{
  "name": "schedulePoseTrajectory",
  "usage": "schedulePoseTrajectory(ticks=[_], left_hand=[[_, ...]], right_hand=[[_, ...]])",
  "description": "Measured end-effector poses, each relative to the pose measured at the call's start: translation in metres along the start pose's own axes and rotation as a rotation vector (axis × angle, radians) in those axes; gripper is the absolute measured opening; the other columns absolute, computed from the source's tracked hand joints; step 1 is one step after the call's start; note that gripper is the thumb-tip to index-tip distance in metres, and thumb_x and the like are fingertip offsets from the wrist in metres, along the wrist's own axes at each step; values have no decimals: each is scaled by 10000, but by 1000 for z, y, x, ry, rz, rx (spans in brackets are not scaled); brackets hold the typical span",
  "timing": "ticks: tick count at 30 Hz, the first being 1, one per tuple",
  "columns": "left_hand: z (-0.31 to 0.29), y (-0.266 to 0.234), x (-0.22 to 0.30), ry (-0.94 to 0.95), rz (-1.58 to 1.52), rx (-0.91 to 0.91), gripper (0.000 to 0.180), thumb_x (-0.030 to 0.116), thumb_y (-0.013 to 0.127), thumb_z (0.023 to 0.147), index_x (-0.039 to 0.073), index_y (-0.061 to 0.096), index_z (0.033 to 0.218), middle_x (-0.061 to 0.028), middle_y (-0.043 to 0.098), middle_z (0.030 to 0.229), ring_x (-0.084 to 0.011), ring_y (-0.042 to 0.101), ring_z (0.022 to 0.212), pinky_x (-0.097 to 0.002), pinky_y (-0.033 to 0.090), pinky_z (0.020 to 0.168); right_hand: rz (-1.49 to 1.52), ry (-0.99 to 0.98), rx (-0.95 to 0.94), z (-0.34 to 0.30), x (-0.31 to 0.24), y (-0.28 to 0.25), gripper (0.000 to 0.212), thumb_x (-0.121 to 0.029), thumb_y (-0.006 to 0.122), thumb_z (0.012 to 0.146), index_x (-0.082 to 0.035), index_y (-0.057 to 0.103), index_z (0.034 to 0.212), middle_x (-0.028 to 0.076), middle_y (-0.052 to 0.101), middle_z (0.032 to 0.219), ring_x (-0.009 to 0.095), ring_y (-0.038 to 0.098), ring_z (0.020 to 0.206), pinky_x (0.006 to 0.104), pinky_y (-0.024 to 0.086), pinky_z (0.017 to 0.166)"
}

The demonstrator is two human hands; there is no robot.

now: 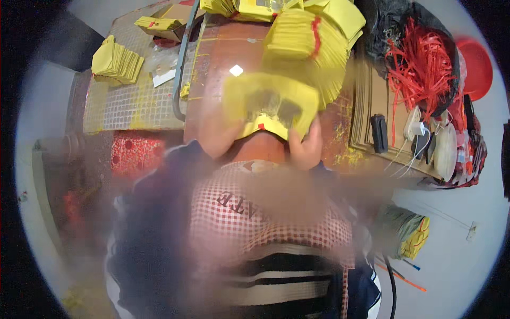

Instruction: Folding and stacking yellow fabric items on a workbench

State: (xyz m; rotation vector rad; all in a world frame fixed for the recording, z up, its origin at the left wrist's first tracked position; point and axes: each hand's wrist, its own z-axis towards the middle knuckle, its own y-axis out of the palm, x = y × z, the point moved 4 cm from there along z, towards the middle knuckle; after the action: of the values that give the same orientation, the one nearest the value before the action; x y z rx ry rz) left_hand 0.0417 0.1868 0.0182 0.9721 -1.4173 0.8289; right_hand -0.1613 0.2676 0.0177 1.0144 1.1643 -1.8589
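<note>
Both hands hold a yellow paper piece (265, 84) over the reddish-brown table, close to my body. It is bent and blurred by motion, with two greyish patches and a small red mark on its near edge. My left hand (217, 128) is closed on its left side, the fingers partly hidden and smeared. On the other side my right hand (308, 146) grips the near right corner, thumb on top. Just beyond the piece lies a large fanned stack of yellow papers (289, 37) with a red stripe across it. A small white square (236, 70) rests on the table (212, 53).
On the left, a smaller yellow bundle (117, 63) lies on a grid-patterned surface (122, 114), beside a metal bar (183, 64). At right are stacked cardboard sheets (364, 111), a black bag of red strips (422, 64), a red basin (475, 69) and a white charger (417, 127) with cables.
</note>
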Motion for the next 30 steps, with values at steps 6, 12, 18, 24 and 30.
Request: schedulePoseTrajectory(ticks=[6, 12, 18, 24, 30], left_hand=[[-1, -7, 4, -316, -148, 192, 330, -1, 594, 780, -38, 529, 1101, -89, 615, 1005, -153, 585, 871, -274, 477, 775], [-4, -11, -4, -262, -60, 177, 330, 9, 601, 781, -42, 529, 1100, -86, 614, 1005, -154, 586, 872, -273, 474, 782], [2, -25, -34, -202, 136, 132, 351, 10, 603, 781, -42, 514, 1117, -80, 612, 1020, -147, 585, 877, -270, 474, 780], [-10, -10, 34, 120, 976, 290, 481, 116, 668, 756, -37, 470, 1167, -193, 551, 1082, -308, 541, 990, -361, 421, 886], [-28, 24, 28, 550, 736, 50, 520, 182, 702, 735, -23, 467, 1151, -201, 529, 1014, -360, 519, 929, -419, 421, 806]], right_hand=[[526, 603, -129, -2, -1, 5, 725, -21, 507, 871, 5, 15, 1402, 200, 511, 1193, 200, 533, 1050, 344, 458, 871], [546, 407, -32, -18, -5, 6, 755, 0, 585, 820, 6, 96, 1395, 196, 539, 1110, 161, 569, 907, 259, 480, 763], [519, 368, -5, -21, 7, 13, 694, 59, 561, 804, 9, 163, 1370, 199, 561, 1073, 183, 590, 943, 268, 488, 788], [518, 439, -27, -13, -3, 15, 608, 72, 533, 813, 25, 217, 1331, 211, 583, 1042, 215, 617, 929, 288, 508, 796], [535, 510, -87, -13, -15, 31, 559, 75, 521, 816, 15, 266, 1310, 193, 598, 1008, 199, 623, 896, 277, 513, 757]])
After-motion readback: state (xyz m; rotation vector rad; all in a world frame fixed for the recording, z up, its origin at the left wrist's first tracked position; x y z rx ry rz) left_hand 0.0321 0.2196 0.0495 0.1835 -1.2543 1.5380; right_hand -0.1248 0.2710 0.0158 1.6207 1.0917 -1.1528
